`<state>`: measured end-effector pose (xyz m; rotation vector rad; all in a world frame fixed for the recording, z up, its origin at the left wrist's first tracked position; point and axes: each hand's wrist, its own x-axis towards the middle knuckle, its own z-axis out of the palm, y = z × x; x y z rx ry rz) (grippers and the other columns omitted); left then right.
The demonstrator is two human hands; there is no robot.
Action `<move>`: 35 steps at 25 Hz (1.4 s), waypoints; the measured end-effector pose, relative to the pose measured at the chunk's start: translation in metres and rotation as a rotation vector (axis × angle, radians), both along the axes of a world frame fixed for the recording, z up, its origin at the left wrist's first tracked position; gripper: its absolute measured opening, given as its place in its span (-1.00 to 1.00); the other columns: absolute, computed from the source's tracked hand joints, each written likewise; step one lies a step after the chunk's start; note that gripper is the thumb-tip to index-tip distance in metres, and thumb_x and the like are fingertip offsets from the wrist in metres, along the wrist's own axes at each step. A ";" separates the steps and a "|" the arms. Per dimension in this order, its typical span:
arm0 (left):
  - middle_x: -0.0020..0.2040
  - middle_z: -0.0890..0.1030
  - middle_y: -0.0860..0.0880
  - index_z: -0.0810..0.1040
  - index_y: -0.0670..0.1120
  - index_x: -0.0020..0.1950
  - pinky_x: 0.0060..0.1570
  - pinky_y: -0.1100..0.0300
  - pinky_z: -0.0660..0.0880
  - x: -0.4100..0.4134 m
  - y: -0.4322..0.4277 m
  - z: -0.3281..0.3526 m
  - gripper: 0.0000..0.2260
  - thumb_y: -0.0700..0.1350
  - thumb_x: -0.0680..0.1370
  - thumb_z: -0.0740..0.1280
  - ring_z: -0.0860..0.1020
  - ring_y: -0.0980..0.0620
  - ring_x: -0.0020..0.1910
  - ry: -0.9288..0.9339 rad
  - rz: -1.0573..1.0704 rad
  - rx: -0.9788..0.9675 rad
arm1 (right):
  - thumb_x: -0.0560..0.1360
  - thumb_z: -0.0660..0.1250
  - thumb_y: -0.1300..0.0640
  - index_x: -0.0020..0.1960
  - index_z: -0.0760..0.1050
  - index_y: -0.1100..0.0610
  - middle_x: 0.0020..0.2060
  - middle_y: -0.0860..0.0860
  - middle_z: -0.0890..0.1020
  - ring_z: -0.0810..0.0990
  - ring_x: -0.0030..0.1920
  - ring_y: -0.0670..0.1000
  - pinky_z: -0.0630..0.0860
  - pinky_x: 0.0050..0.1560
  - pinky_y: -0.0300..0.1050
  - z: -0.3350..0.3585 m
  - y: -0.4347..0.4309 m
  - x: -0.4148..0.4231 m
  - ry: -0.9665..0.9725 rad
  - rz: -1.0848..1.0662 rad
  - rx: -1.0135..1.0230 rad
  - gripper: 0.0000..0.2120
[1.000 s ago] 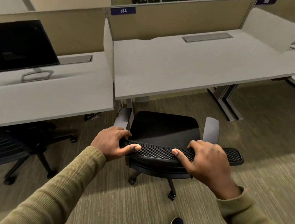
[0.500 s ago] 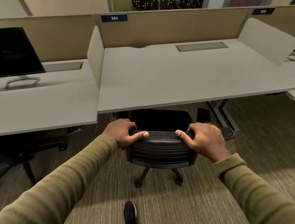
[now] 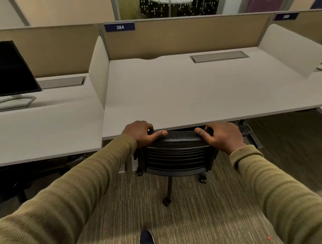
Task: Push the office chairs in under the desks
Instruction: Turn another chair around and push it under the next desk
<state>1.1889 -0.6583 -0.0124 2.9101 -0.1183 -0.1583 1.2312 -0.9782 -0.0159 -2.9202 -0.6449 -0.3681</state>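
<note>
A black office chair stands with its seat hidden under the white desk labelled 384. Only its ribbed backrest, one base leg and some casters show in front of the desk edge. My left hand grips the left part of the mesh top of the backrest, thumb lying along it. My right hand grips the right part the same way. The backrest top sits right at the desk's front edge. Another dark chair shows partly under the left desk.
A black monitor on a grey stand sits on the left desk. Beige partitions and white side dividers separate the desks. Striped carpet lies behind the chair, and my shoe tip shows at the bottom.
The chair has rolled forward from open floor until its seat and armrests went under the desk. Both hands kept their grip on the backrest and moved forward with it.
</note>
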 end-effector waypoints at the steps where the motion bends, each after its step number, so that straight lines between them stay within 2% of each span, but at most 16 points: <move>1: -0.07 0.60 0.04 0.63 0.05 0.00 0.00 0.01 0.54 0.006 0.005 0.001 -0.04 0.72 0.21 -0.18 0.53 0.02 -0.09 0.017 0.011 -0.001 | 0.44 -0.16 -0.58 -0.27 0.50 0.01 -0.40 -0.08 0.54 0.51 -0.36 0.01 0.34 -0.39 -0.12 -0.001 0.005 0.006 -0.001 0.008 -0.006 -0.24; 5: -0.07 0.61 0.04 0.64 0.04 0.02 0.00 0.03 0.54 0.018 0.021 -0.001 -0.04 0.72 0.20 -0.16 0.55 0.01 -0.09 0.059 0.047 -0.040 | 0.44 -0.17 -0.57 -0.26 0.49 0.01 -0.37 -0.06 0.55 0.53 -0.34 0.02 0.22 -0.41 -0.15 -0.003 0.018 0.026 -0.009 0.061 -0.042 -0.24; 8: -0.10 0.58 0.04 0.63 0.03 -0.01 -0.05 0.04 0.53 0.017 0.017 -0.003 -0.10 0.68 0.29 -0.15 0.53 0.01 -0.10 -0.007 0.023 -0.035 | 0.44 -0.19 -0.56 -0.19 0.55 0.00 -0.31 -0.06 0.59 0.55 -0.30 0.02 0.30 -0.37 -0.12 -0.001 0.010 0.033 0.017 0.050 -0.036 -0.23; 11: -0.10 0.59 0.01 0.63 0.00 0.00 -0.02 -0.01 0.54 0.014 0.010 -0.002 -0.19 0.59 0.40 -0.10 0.53 -0.01 -0.11 -0.030 0.023 -0.016 | 0.42 -0.27 -0.57 -0.14 0.57 0.01 -0.28 -0.05 0.60 0.56 -0.27 0.03 0.38 -0.31 -0.08 0.002 0.009 0.032 0.061 0.006 -0.049 -0.15; 13: -0.08 0.58 0.00 0.62 0.00 0.04 0.01 -0.03 0.52 0.005 0.012 -0.003 -0.21 0.58 0.41 -0.10 0.52 -0.03 -0.09 -0.065 0.011 0.006 | 0.42 -0.30 -0.57 -0.07 0.59 0.02 -0.23 -0.03 0.63 0.58 -0.22 0.06 0.37 -0.25 -0.05 0.000 0.019 0.021 0.049 -0.007 -0.052 -0.11; 15: 0.07 0.57 -0.03 0.56 0.02 0.24 0.11 -0.05 0.47 -0.014 0.017 -0.007 -0.18 0.57 0.40 -0.10 0.50 -0.06 0.05 -0.125 0.021 -0.012 | 0.47 -0.24 -0.53 0.10 0.59 0.04 -0.07 0.03 0.66 0.61 -0.04 0.12 0.41 -0.04 0.01 -0.006 0.031 0.001 0.026 -0.001 0.000 -0.14; 16: 0.22 0.54 -0.07 0.47 0.03 0.39 0.21 -0.07 0.42 -0.024 0.020 -0.009 -0.17 0.56 0.41 -0.09 0.47 -0.09 0.18 -0.143 0.031 -0.024 | 0.50 -0.17 -0.51 0.21 0.55 0.06 0.06 0.06 0.65 0.59 0.11 0.14 0.41 0.14 0.08 -0.010 0.037 -0.010 0.037 0.005 0.031 -0.18; 18: 0.54 0.29 -0.12 0.19 0.07 0.60 0.42 -0.14 0.24 -0.049 0.023 -0.014 -0.14 0.53 0.43 -0.07 0.28 -0.15 0.47 -0.148 0.046 -0.026 | 0.52 -0.08 -0.48 0.43 0.41 0.09 0.35 0.11 0.52 0.42 0.40 0.17 0.23 0.46 0.21 -0.016 0.049 -0.033 0.065 0.017 0.036 -0.20; 20: 0.65 -0.02 -0.10 -0.06 0.12 0.64 0.52 -0.19 0.04 -0.078 0.021 -0.018 -0.13 0.53 0.44 -0.06 0.07 -0.14 0.59 -0.138 0.046 0.021 | 0.52 -0.03 -0.46 0.56 0.24 0.11 0.54 0.13 0.31 0.17 0.57 0.18 0.01 0.57 0.25 -0.021 0.062 -0.060 0.064 0.036 0.038 -0.16; 22: 0.65 -0.20 -0.07 -0.22 0.16 0.63 0.54 -0.19 -0.12 -0.105 0.017 -0.024 -0.14 0.55 0.43 -0.12 -0.07 -0.14 0.62 -0.125 0.041 0.095 | 0.51 0.00 -0.44 0.61 0.14 0.10 0.61 0.15 0.12 -0.01 0.62 0.18 -0.10 0.59 0.24 -0.028 0.076 -0.087 0.056 0.090 0.094 -0.14; 25: 0.64 -0.24 -0.06 -0.28 0.15 0.62 0.54 -0.18 -0.20 -0.152 0.013 -0.036 -0.14 0.55 0.43 -0.19 -0.16 -0.11 0.62 -0.101 0.081 0.158 | 0.52 0.03 -0.42 0.63 0.05 0.08 0.63 0.16 -0.05 -0.15 0.62 0.16 -0.17 0.58 0.21 -0.040 0.096 -0.128 0.085 0.224 0.112 -0.14; 30: 0.64 -0.23 -0.08 -0.27 0.10 0.62 0.55 -0.19 -0.18 -0.230 0.033 -0.061 -0.13 0.54 0.43 -0.24 -0.18 -0.10 0.62 -0.021 0.209 0.214 | 0.52 -0.03 -0.45 0.65 -0.03 0.04 0.64 0.12 -0.13 -0.22 0.62 0.12 -0.17 0.59 0.22 -0.062 0.136 -0.184 0.188 0.372 0.018 -0.13; 35: 0.64 -0.25 -0.08 -0.33 0.10 0.60 0.55 -0.19 -0.21 -0.302 0.078 -0.084 -0.13 0.54 0.40 -0.31 -0.19 -0.10 0.62 0.042 0.359 0.209 | 0.51 -0.08 -0.46 0.65 -0.05 0.02 0.64 0.11 -0.12 -0.23 0.62 0.12 -0.20 0.59 0.21 -0.070 0.186 -0.226 0.229 0.483 -0.057 -0.13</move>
